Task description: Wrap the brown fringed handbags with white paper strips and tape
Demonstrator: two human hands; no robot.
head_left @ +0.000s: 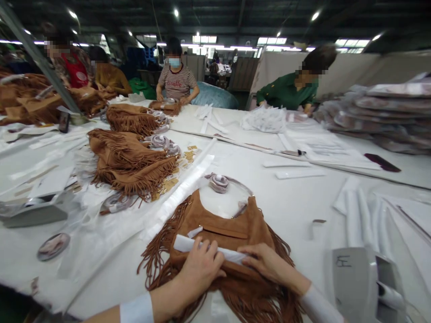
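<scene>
A brown suede handbag (pixel 215 223) with long fringe lies on the white table in front of me, its wrapped strap (pixel 218 183) curled at the top. Across its front runs a folded white strip (pixel 183 243), apparently paper or thin foam. My left hand (pixel 202 264) is closed over the strip's middle, fingers curled on its upper edge. At the right end, my right hand (pixel 264 262) pinches the strip between thumb and fingers. A small white-wrapped zipper pull (pixel 195 231) sits just above the strip.
More fringed brown bags (pixel 131 159) are heaped at the left, beside scattered tan tags (pixel 170 184). Grey holders stand at left (pixel 35 215) and right (pixel 353 278). Wrapped bags (pixel 387 112) are stacked at the far right. Several people work across the table, one in a green top (pixel 286 92).
</scene>
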